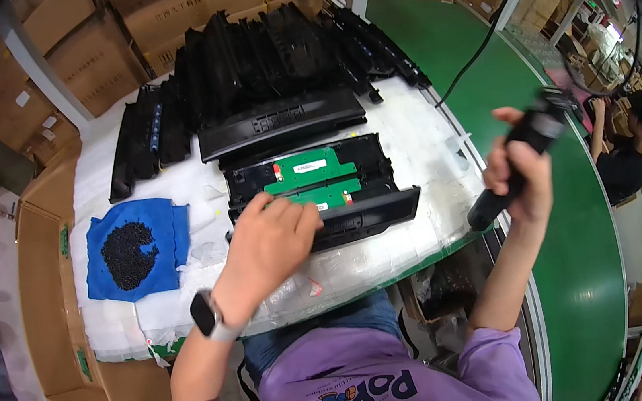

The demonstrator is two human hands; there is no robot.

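Note:
My right hand [524,170] is wrapped round a black electric screwdriver [537,131], raised off the right edge of the table and tilted. My left hand [273,235], with a watch on its wrist, rests curled over a black plastic housing [375,213]; its fingertips are partly hidden, so what they pinch, if anything, does not show. Close by that hand lies a green circuit board [328,194] in the housing. Just beyond sits a second black housing [369,153] with another green circuit board [308,167] in it.
On the left, a blue cloth [180,235] bears a pile of tiny black pieces [127,257], seemingly screws. Black plastic panels [247,68] are heaped at the back of the white-covered table [220,299]. Cardboard boxes [190,7] stand behind. At far right another person [626,148] sits.

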